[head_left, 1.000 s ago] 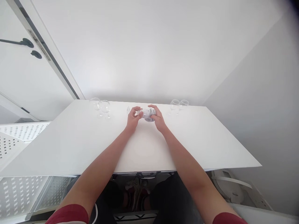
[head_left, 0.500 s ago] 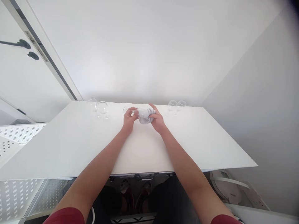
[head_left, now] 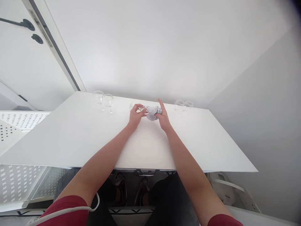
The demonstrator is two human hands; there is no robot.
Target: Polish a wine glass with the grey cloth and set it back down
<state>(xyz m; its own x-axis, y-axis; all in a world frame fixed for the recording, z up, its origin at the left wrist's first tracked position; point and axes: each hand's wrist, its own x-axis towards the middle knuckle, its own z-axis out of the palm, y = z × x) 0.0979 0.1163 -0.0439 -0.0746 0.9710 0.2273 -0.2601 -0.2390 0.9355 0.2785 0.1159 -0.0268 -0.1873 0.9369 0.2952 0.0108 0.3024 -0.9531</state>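
A clear wine glass (head_left: 131,106) lies on its side in the air above the table's far half, its foot pointing left. My left hand (head_left: 136,115) is closed around its stem. At the bowl end, my right hand (head_left: 164,116) grips a light grey cloth (head_left: 154,112) that covers much of the bowl. The right index finger sticks up while the thumb presses on the cloth. How far the cloth reaches inside the bowl is hidden.
Two wine glasses (head_left: 108,101) stand at the far left of the white table (head_left: 145,147). Another pair of glasses (head_left: 179,104) stands at the far right. Behind rises a white wall (head_left: 141,47). White perforated racks (head_left: 18,182) are at the lower left, and a white cable (head_left: 70,209) crosses my left sleeve.
The view has tilted and shifted, so the table sits differently in the picture. My right hand has turned a little on the cloth, its index finger now raised. Both hands keep their hold.
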